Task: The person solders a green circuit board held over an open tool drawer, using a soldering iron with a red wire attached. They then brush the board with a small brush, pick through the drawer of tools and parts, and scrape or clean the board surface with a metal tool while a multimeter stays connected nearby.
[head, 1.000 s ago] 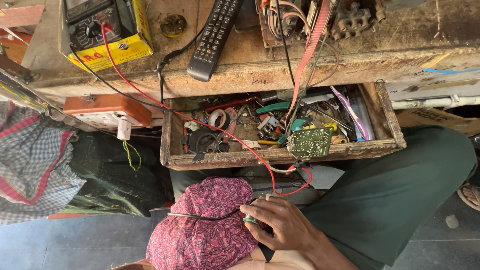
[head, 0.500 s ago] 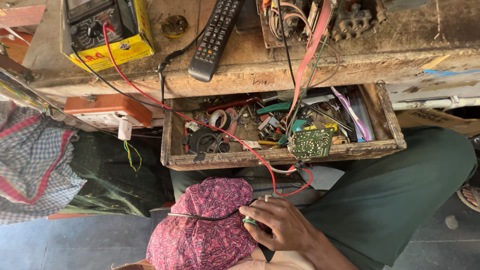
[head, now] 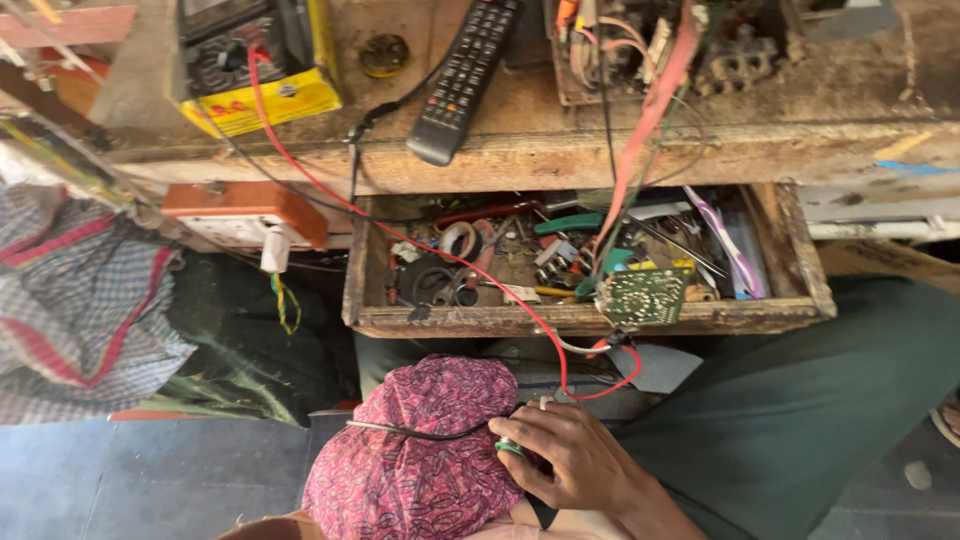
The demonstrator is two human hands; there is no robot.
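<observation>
Bench (head: 620,160) and open drawer (head: 590,318) of loose parts lie ahead of the hands, the drawer just beyond them with a green circuit board (head: 645,296) on its front lip; a remote (head: 465,75) and a yellow meter (head: 255,65) sit farther off on the benchtop. Right hand (head: 575,465) rests curled on the lap, fingers closed around a small green-tipped piece against a pink patterned cloth (head: 420,465), the red lead (head: 420,245) looping down to it; left hand is hidden, state cannot be told. Cloth looks soft and light, so bunch it anywhere; the lead is thin and limp, best taken at its stiff end, not the wire.
</observation>
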